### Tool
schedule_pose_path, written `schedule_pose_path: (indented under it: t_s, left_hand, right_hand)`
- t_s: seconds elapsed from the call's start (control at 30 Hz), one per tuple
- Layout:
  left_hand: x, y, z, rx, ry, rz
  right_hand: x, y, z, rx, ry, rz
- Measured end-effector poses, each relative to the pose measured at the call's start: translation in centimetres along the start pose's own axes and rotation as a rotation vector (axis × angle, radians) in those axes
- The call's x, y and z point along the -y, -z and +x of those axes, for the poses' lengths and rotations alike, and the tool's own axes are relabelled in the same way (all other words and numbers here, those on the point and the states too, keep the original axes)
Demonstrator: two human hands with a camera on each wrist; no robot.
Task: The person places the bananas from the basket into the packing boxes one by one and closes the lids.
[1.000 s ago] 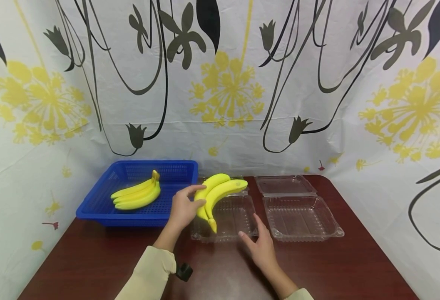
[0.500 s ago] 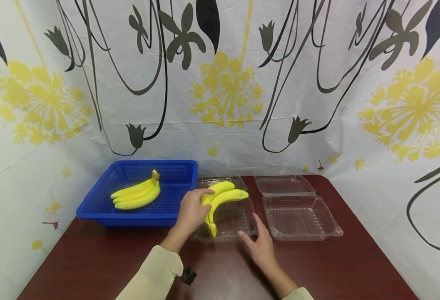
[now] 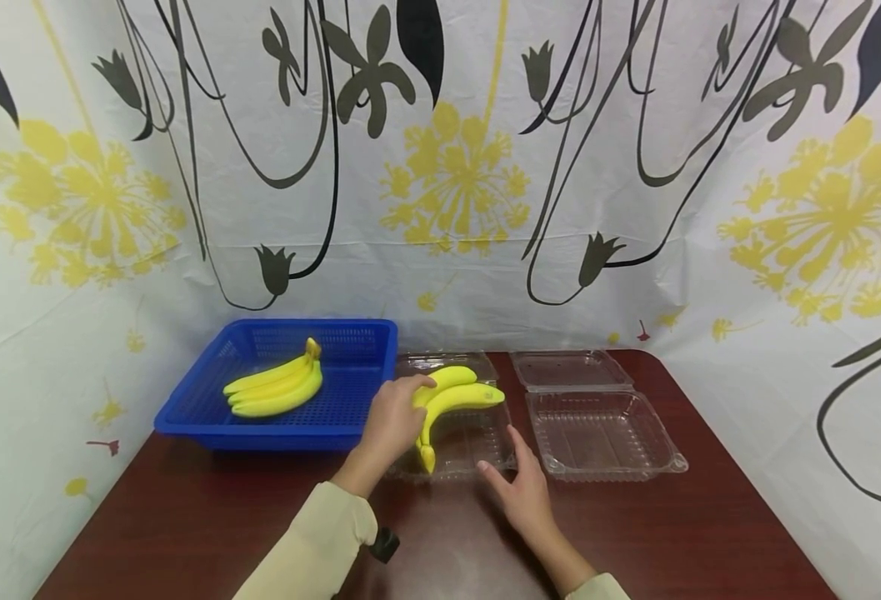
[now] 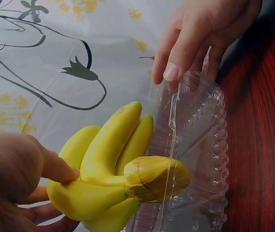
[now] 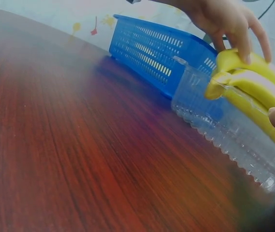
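Observation:
A bunch of yellow bananas [image 3: 455, 400] is in my left hand [image 3: 392, 421], which grips it from the left with fingers and thumb. The bunch is low over the middle clear plastic clamshell container [image 3: 478, 446], its stem end toward me. In the left wrist view the stem [image 4: 149, 179] lies at the container's near wall; whether the bananas touch the bottom is hard to tell. At the container's front right corner, my right hand [image 3: 524, 492] holds the rim, thumb and fingers spread on either side of it.
A blue plastic basket [image 3: 260, 432] with another banana bunch [image 3: 275, 387] stands at the left. To the right lies a second open clear clamshell container [image 3: 605, 433]. Everything is on a dark red wooden table [image 3: 673, 533], with a patterned curtain [image 3: 440, 283] behind.
The left hand has lowered the banana bunch and shifted it slightly right into the middle container. My right hand has stayed at the corner.

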State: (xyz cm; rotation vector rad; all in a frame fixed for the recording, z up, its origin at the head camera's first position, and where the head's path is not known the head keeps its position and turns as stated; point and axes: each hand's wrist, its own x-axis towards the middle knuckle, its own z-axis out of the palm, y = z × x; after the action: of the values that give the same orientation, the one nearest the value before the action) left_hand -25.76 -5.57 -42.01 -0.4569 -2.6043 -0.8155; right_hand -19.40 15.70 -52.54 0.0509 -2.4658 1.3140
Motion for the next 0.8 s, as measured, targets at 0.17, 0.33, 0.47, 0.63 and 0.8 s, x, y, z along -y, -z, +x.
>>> schedule_pose_path:
  t_s: [0.17, 0.33, 0.47, 0.63, 0.8]
  left_hand:
    - [0.1, -0.3, 0.4, 0.012, -0.025, 0.057]
    - [0.1, -0.4, 1.0, 0.091, -0.006, 0.128]
    - [0.1, -0.7, 1.5, 0.18, 0.015, 0.166]
    - [0.2, -1.3, 1.5, 0.16, -0.017, 0.157]
    - [0.5, -2.0, 1.1, 0.111, -0.038, 0.151]
  right_hand:
    - [-0.1, 0.1, 0.0, -0.001, -0.007, -0.001]
    - [-0.1, 0.0, 0.1, -0.008, -0.005, -0.003]
    - [-0.2, 0.1, 0.1, -0.007, -0.007, 0.006]
    - [-0.1, 0.1, 0.2, -0.005, -0.008, 0.013]
    - [0.0, 0.2, 0.2, -0.002, -0.023, 0.008]
